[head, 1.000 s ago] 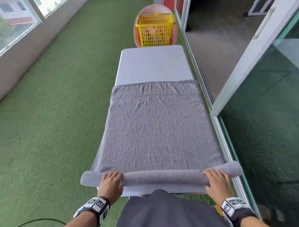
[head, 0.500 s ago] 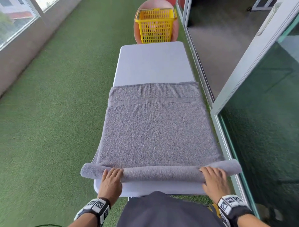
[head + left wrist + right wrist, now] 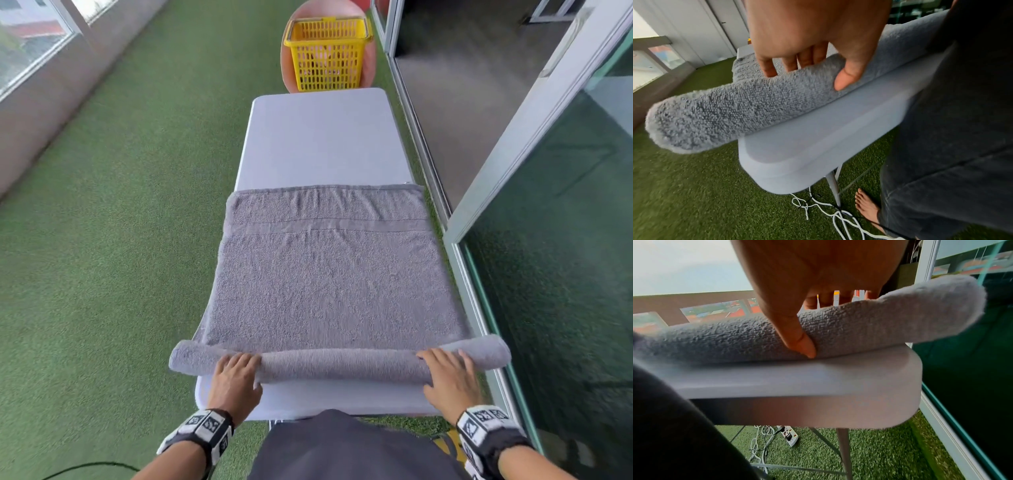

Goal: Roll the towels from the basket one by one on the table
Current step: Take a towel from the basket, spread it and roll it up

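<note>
At the near end of the table [image 3: 322, 137], the grey towel [image 3: 329, 284] has a thin roll started, lying crosswise with both ends poking past the table's sides, and the flat unrolled part runs straight away from the hands. The left hand [image 3: 234, 377] and right hand [image 3: 448, 375] each sit on the roll near an end, fingers draped over top and thumb tucked against the near side. The yellow basket [image 3: 327, 54] is beyond the far end; can't really tell what's inside.

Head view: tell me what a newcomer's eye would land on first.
First, the grey towel spread along the white table, its near end already rolled into a thick tube that overhangs both sides. The left hand and right hand curl over that roll, thumbs tucked at its near side. Next, the yellow basket standing past the table's far end on the green turf.
</note>
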{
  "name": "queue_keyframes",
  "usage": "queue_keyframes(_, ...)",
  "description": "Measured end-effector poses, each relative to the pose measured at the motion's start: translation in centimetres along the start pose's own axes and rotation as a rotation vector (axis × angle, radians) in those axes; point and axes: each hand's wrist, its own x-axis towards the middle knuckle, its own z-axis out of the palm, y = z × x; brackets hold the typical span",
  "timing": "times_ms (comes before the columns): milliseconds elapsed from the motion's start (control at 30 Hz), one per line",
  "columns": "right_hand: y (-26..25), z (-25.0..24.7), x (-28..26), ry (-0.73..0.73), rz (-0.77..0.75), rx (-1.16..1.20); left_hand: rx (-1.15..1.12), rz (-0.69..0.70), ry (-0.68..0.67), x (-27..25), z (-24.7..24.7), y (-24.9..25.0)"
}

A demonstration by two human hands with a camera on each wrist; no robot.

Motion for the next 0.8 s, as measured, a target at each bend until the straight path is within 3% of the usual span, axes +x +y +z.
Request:
queue_keyframes(167,-0.2,-2.7,1.3,-0.083,0.044,-0.018,0.001,0.040,0.110,0.1,-0.9,-0.2)
queue_keyframes(267,-0.2,-3.9,2.7,-0.024,0.080,0.076,-0.029,0.006,0.134,1.3,-1.3,-0.2)
queue_keyframes(333,-0.3,-3.6,2.7,0.021,0.081,0.117,-0.071,0.010,0.072,1.3,-1.2,0.0)
queue_keyframes(467,-0.2,-0.6,0.2,-0.065,0.040,0.009,-0.025,0.067,-0.047,0.5,-0.4,-0.3)
queue_keyframes(667,0.3,-3.4,1.6,-0.055,-0.001,-0.007,0.018,0.132,0.036,1.7,-3.0,-0.1)
queue_keyframes(733,0.2,-4.9,3.4,-0.044,0.025,-0.027,-0.032,0.114,0.134,3.2,-3.7,-0.4)
queue_keyframes(800,0.2,-5.3,4.6,0.030,0.041,-0.001,-0.020,0.039,0.146,4.1,-4.1,-0.8)
